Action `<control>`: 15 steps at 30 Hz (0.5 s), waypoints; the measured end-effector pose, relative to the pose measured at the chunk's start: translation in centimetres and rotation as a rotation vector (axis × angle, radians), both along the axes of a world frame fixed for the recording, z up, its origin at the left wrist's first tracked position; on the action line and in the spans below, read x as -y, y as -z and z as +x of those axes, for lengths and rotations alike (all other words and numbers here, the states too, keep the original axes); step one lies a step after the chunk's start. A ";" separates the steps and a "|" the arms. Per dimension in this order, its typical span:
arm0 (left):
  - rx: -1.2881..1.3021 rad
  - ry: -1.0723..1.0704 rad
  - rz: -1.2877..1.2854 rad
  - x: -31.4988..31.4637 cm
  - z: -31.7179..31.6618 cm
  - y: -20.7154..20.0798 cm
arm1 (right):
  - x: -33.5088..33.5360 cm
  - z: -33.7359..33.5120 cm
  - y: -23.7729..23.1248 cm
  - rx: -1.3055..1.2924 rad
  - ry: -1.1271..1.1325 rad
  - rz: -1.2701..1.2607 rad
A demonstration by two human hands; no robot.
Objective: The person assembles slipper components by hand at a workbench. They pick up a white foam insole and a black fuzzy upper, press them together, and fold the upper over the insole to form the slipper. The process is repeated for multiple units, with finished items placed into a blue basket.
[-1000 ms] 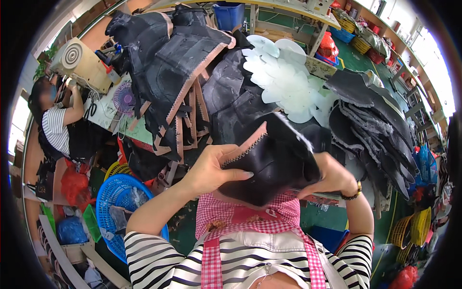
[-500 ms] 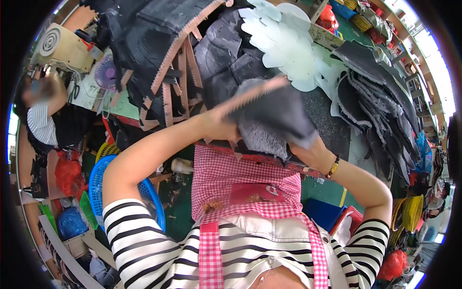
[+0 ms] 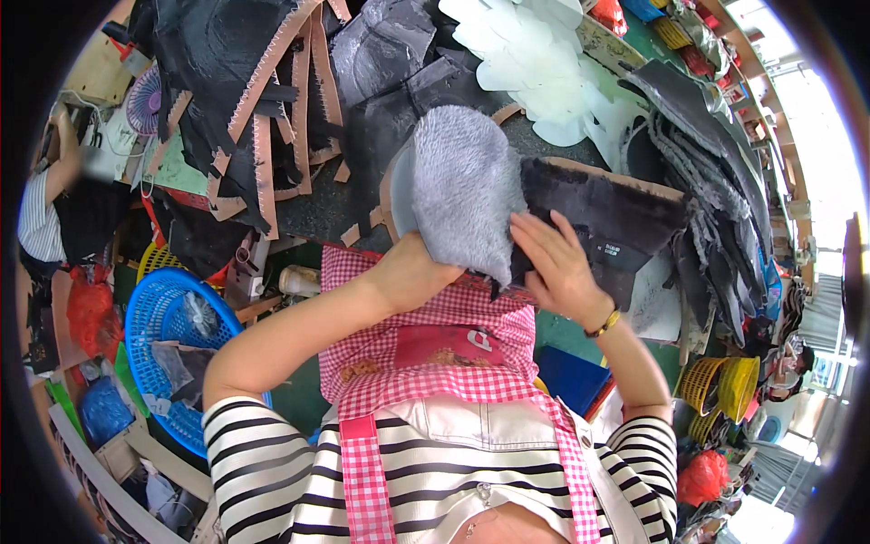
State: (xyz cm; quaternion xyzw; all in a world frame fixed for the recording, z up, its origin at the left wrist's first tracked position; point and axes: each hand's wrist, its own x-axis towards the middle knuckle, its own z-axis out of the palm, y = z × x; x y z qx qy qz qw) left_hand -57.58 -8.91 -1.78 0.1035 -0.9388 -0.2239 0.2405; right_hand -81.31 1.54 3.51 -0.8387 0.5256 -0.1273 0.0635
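A grey plush piece (image 3: 467, 177), rounded at its far end, is held up in front of me. My left hand (image 3: 419, 274) is closed on its lower left edge, the fingertips partly hidden. Behind that edge show a smooth pale grey sheet (image 3: 404, 199) and a tan border. My right hand (image 3: 564, 272) is open, its fingers stretched out and lying against the right edge of the plush. Beyond these fingers a black fuzzy piece with a tan edge (image 3: 603, 204) extends rightward; whether it is joined to the grey plush I cannot tell.
Black sheets with zigzag-stitched tan strips (image 3: 263, 82) heap at the back left. Pale scalloped sheets (image 3: 526, 63) lie at the back, and a stack of dark plush-lined pieces (image 3: 707, 181) at the right. A blue basket (image 3: 149, 317) stands at left; another person (image 3: 54, 195) sits beyond.
The piece has turned from dark, blurred side to grey plush face up. My left hand has drawn back from the long tan edge. The right hand's fingers have spread flat. The view has shifted.
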 end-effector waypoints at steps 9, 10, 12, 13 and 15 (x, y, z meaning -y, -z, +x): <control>0.231 0.237 -0.786 2.5 0.9 -2.9 | -2.4 5.6 4.6 0.079 0.337 -0.212; 0.241 0.230 -0.778 2.5 0.9 -3.2 | -1.9 4.9 4.4 0.131 0.269 -0.235; 0.265 0.218 -0.758 2.1 1.0 -3.4 | -1.1 3.4 3.2 0.241 0.132 -0.278; 0.302 0.204 -0.773 1.7 1.3 -2.7 | -0.6 3.5 1.6 0.229 0.047 -0.302; 0.376 0.171 -0.800 0.8 1.7 -1.8 | -0.5 3.5 2.1 0.229 -0.042 -0.185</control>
